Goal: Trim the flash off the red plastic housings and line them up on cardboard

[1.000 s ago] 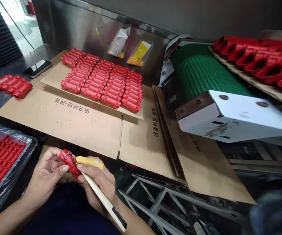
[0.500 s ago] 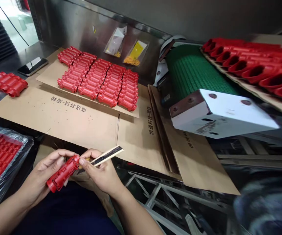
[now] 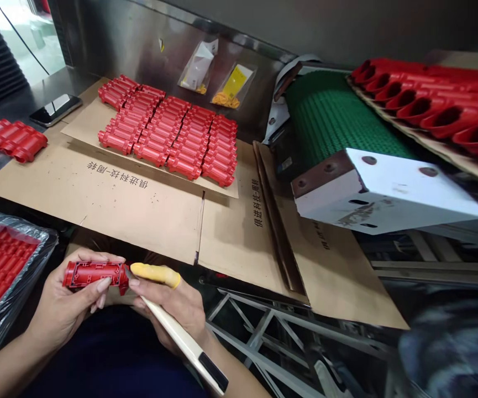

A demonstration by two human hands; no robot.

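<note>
I take the cardboard sheet [image 3: 139,215] on the table [image 3: 84,85] as my reference and report outward from the nearest point. On the near side of the cardboard sheet, I find the left hand [image 3: 73,293] with its grip clamped on a red part [image 3: 93,275], thumb across the front and fingers behind. The part is held roughly level, its molded face toward my camera. The right hand [image 3: 176,304] has its grip closed around a pale-handled tool [image 3: 180,334], whose handle slants down to the right and ends in a dark section. A yellow finger cover [image 3: 156,274] is on that hand. The tool's tip is at the right end of the red part; I cannot tell whether it touches.

Left of the cardboard sheet, I note a plastic-lined crate [image 3: 42,260] containing rows of red pieces [image 3: 0,271]. Below its right side is a metal frame [image 3: 263,331].

At the sheet's left edge lies a short row of red parts [image 3: 10,139]. On its rear portion, over a second layer of board, I record a block of red parts [image 3: 168,132] in close columns. A phone [image 3: 56,109] lies by its far left edge. To its right are a white bracket [image 3: 392,188], a green belt [image 3: 342,116] and open-ended red tubes [image 3: 429,102]. Beyond its far edge, at the steel panel [image 3: 118,44], are two clear bags [image 3: 234,87] with yellow contents.
</note>
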